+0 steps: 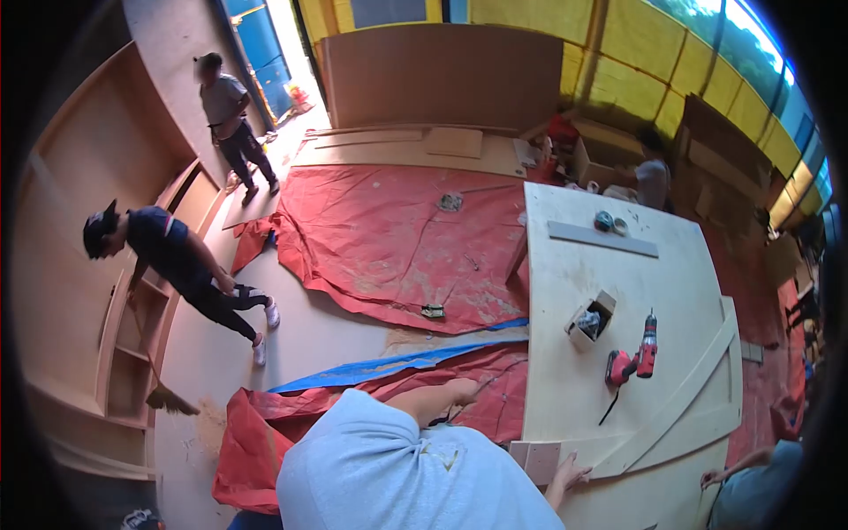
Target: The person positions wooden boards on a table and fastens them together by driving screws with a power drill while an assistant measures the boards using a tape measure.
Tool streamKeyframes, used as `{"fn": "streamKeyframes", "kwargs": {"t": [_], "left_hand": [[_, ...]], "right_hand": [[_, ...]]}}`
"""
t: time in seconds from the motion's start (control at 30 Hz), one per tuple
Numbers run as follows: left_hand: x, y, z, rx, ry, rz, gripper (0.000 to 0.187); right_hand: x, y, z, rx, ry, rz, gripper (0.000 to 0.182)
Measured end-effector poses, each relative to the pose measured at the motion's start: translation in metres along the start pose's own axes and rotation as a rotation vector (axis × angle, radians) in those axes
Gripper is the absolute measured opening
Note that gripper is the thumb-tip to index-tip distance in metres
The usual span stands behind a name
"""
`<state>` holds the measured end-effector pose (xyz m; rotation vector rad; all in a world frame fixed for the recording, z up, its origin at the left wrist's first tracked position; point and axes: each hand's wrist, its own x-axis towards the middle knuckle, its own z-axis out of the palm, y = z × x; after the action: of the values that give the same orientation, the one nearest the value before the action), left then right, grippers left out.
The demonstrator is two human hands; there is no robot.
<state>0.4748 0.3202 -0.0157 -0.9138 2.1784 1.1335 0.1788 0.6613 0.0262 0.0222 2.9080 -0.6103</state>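
Obs.: your right hand (570,475) lies at the near left corner of the big plywood panel (618,265), fingers spread and flat, just right of the small wooden block (539,459). It touches the panel and grips nothing.

Your left hand (461,389) reaches out over the red tarp (389,238), close to the panel's left edge. It is too small to tell whether the fingers are apart or closed on anything.

The curved strip (680,397) runs from near your right hand towards the far right edge. The red drill (632,360) and the open box (590,320) sit mid-panel, well apart from both hands. A co-worker's hand (711,479) rests on the near right edge.

Judgement: keep the right palm pressed flat so the corner does not slide on the tarp. Keep your fingertips clear of the joint between block and panel. Move only when the co-worker's side is steady.
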Motion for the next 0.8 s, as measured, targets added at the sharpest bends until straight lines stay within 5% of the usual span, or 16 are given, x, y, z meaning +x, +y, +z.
{"fn": "streamKeyframes", "kwargs": {"t": [0.07,0.2,0.23,0.33,0.4,0.53,0.7,0.8], "left_hand": [[0.002,-0.07,0.019,0.023,0.322,-0.13,0.032],[-0.094,-0.138,0.016,-0.168,0.377,-0.418,0.034],[-0.112,-0.154,0.021,-0.18,0.339,-0.481,0.035],[-0.148,-0.207,0.07,-0.097,0.15,-0.527,0.039],[-0.151,-0.257,0.14,-0.144,0.281,-0.508,0.035],[-0.198,-0.223,0.154,-0.37,0.135,-0.679,0.036],[-0.132,-0.275,0.182,-0.35,0.062,-0.304,0.041],[-0.15,-0.259,0.148,-0.315,0.35,-0.515,0.031]], "right_hand": [[-0.016,-0.037,-0.007,0.002,-0.134,0.152,0.102],[-0.021,-0.034,0.021,-0.061,-0.152,0.124,0.098],[-0.021,-0.026,0.035,-0.102,-0.009,0.105,0.096],[-0.008,-0.005,0.067,-0.11,0.202,0.038,0.091],[-0.012,-0.011,0.055,-0.108,0.131,0.123,0.09],[-0.008,0.002,0.066,-0.144,0.261,0.058,0.085],[-0.006,-0.003,0.067,-0.086,0.288,0.089,0.079],[-0.006,-0.008,0.064,-0.069,0.269,0.115,0.078]]}}
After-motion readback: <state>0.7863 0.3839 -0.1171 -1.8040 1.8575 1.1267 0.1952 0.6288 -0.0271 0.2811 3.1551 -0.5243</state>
